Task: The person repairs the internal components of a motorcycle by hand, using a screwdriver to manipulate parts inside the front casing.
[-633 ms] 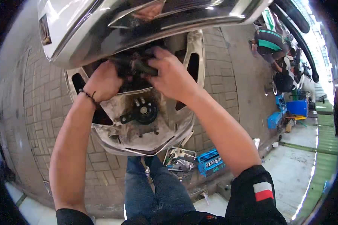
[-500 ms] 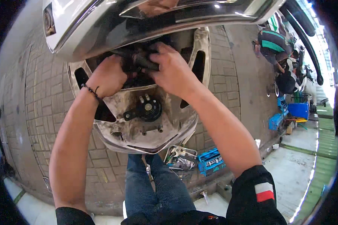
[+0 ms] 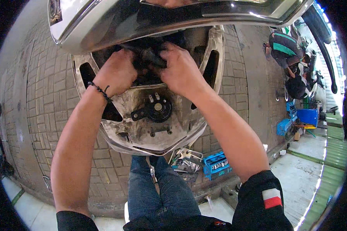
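Both hands reach into the dark recess (image 3: 146,77) of a scooter's dirty white front housing (image 3: 162,134), beneath a glossy white-and-black panel (image 3: 169,17). My left hand (image 3: 115,71), below a beaded bracelet, has its fingers curled down into the recess, their tips and whatever they hold hidden. My right hand (image 3: 181,71) has its fingers curled at a thick black tubular part (image 3: 153,57) there. Just below the recess, a round black horn with a bracket (image 3: 158,111) is fixed to the housing, between my forearms.
A blue toolbox (image 3: 216,165) and a metal tray of tools (image 3: 185,161) lie on the paving by my legs. At right, a co-worker in dark clothing with green stripes (image 3: 285,48) bends near another motorbike, beside blue bins (image 3: 306,117). A green ribbed strip (image 3: 337,154) runs along the right.
The scooter and both my hands sit higher and further right in the picture, apparently with a shift of my head. My hands stay in the recess with their fingers curled.
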{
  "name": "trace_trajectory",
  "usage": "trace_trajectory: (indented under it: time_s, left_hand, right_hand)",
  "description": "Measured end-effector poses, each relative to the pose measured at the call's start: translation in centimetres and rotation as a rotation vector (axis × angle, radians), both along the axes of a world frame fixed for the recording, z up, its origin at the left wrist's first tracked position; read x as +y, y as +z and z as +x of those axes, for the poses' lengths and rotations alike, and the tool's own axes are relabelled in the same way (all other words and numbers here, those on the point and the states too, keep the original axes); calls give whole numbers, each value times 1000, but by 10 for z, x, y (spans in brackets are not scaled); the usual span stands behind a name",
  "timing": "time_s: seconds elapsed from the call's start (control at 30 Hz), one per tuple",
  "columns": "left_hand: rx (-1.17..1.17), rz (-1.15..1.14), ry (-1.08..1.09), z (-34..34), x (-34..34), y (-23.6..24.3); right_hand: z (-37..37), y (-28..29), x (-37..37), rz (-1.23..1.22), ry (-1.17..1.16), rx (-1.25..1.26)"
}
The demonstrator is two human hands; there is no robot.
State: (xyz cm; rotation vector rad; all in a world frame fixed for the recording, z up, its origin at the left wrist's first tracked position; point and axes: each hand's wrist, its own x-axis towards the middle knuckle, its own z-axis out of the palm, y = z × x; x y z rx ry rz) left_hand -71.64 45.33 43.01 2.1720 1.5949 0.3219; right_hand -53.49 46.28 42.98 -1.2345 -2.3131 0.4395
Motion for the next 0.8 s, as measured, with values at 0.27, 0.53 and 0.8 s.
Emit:
trace_trajectory:
  time_s: [0.27, 0.53, 0.8]
  left_hand:
    - [-80, 53, 42, 1, 0, -5]
    - [-33, 27, 75, 2, 2, -12]
    - [-108, 78, 18, 4, -1, -4]
  right_hand:
    - [-4, 1, 0, -28, -10, 29]
    - [-3, 1, -2, -7, -28, -5]
    - [-2, 0, 0, -30, -6, 47]
